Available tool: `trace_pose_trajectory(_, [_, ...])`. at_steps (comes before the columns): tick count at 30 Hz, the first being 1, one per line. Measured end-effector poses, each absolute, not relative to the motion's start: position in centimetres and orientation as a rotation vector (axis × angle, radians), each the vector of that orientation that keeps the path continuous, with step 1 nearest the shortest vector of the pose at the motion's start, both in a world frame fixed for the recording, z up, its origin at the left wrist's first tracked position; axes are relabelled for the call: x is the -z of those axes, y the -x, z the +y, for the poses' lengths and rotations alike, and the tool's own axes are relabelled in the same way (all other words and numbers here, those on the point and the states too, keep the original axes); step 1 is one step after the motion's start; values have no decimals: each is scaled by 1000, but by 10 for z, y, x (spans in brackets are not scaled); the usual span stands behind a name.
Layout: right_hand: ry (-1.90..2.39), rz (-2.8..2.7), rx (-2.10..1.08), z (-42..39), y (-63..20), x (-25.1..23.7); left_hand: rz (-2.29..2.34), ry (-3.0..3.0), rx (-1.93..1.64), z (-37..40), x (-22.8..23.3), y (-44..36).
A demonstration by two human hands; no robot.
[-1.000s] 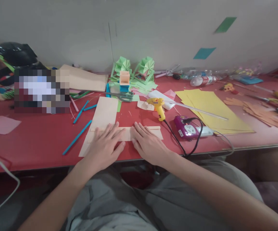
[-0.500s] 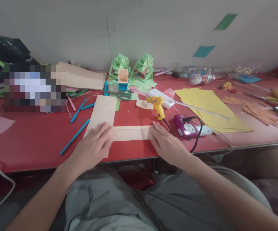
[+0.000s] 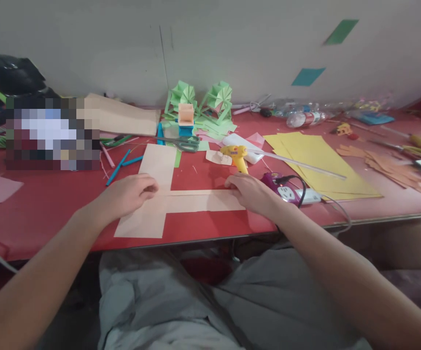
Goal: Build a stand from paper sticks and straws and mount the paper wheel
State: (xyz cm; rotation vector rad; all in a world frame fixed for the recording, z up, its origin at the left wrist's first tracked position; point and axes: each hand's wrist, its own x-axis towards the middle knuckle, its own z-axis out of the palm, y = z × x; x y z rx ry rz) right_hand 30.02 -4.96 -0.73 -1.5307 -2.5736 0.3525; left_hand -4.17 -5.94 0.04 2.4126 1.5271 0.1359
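A long beige paper strip (image 3: 199, 201) lies sideways on the red table (image 3: 50, 209), crossing a larger beige sheet (image 3: 152, 194). My left hand (image 3: 128, 193) curls over the strip's left end on top of the sheet, fingertips at its upper edge. My right hand (image 3: 250, 190) pinches the strip's right end at its top edge. A folded lip runs along the strip's top.
A yellow glue gun (image 3: 238, 158) and a purple power strip (image 3: 285, 190) with a black cord lie just beyond my right hand. Scissors (image 3: 184, 142), blue paper sticks (image 3: 117, 167), green folded paper shapes (image 3: 199, 104), yellow sheets (image 3: 320, 163) and a bottle (image 3: 303, 118) lie farther back.
My hands slid apart from the strip's middle to its two ends. They then lifted from flat pressing to curled fingers gripping the strip's top edge.
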Motion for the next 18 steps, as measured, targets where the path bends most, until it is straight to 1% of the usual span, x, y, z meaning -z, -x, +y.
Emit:
trace_pose_trajectory(3, [1426, -2688, -425, -40, -303, 3, 1488, -2354, -91, -50, -2, 46])
trace_pose_trajectory(7, [1358, -2778, -420, -34, -300, -7, 1434, -2386, -77, -48, -6, 43])
trace_pose_trajectory(12, [1551, -2756, -536, -36, -295, -14, 1348, -2479, -90, -50, -8, 46])
trace_pose_trajectory(14, [1511, -2768, -480, -37, -295, -13, 1332, -2530, -63, -53, -7, 47])
trace_pose_trajectory(18, [1388, -2859, -147, -41, -293, -10, 1435, -2656, -68, -68, -3, 41])
